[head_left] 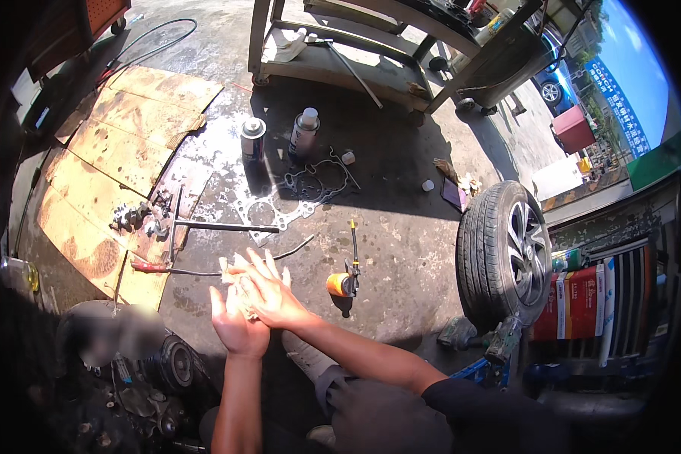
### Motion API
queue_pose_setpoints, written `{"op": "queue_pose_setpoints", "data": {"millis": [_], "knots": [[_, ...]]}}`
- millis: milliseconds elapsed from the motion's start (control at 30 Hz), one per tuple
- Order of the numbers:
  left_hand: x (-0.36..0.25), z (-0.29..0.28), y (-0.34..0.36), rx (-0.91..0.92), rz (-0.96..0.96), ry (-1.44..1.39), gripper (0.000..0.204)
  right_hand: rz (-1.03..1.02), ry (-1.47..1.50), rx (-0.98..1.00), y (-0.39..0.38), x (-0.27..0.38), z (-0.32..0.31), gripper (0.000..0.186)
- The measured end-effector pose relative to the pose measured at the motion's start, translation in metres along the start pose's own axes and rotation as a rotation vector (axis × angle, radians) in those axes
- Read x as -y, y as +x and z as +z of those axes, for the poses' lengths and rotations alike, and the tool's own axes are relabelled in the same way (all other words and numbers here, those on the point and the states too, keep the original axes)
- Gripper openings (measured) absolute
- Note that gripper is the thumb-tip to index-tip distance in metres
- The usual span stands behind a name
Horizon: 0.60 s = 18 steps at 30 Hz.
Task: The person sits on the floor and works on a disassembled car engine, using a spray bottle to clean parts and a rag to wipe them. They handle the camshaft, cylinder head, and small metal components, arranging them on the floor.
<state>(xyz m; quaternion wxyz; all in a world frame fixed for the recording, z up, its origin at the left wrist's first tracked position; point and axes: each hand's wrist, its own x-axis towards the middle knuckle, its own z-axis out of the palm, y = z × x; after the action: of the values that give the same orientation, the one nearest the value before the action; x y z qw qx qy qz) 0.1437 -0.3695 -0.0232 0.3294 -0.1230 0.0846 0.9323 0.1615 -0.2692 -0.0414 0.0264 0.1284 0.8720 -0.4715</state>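
Observation:
My left hand (234, 325) lies palm up in the lower middle of the view. My right hand (268, 291) presses down on it, fingers spread, with a pale crumpled rag (231, 274) caught between the two palms. Both forearms come up from the lower edge. On the wet concrete just beyond the hands lie a long metal bar tool (219, 225) and a thin flat engine gasket (280, 212). A small orange-tipped tool (342, 284) stands to the right of my hands.
Two spray cans (253, 138) (304, 132) stand past the gasket. Cardboard sheets (121, 151) cover the floor at left, with small metal parts (140, 217) on them. A car wheel (507, 250) stands at right. A metal cart (386, 53) is behind. Dark engine parts (159, 371) sit at lower left.

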Motion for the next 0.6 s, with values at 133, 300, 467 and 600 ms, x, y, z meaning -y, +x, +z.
{"op": "queue_pose_setpoints", "data": {"millis": [133, 300, 467, 600], "knots": [[0.025, 0.006, 0.003, -0.004, -0.009, 0.279, 0.070, -0.178, 0.355, -0.283, -0.006, -0.028, -0.008, 0.036], [0.034, 0.019, -0.011, 0.144, -0.058, 0.765, 0.062, 0.281, 1.205, -0.116, 0.016, -0.033, -0.029, 0.031], [0.042, 0.016, 0.013, 0.007, 0.117, 0.598, 0.063, 0.041, 1.500, 0.132, 0.011, -0.023, -0.053, 0.047], [0.007, -0.058, 0.018, 0.104, 0.292, 0.483, 0.060, -0.130, 0.612, 0.131, -0.018, 0.031, 0.008, 0.056]]}}
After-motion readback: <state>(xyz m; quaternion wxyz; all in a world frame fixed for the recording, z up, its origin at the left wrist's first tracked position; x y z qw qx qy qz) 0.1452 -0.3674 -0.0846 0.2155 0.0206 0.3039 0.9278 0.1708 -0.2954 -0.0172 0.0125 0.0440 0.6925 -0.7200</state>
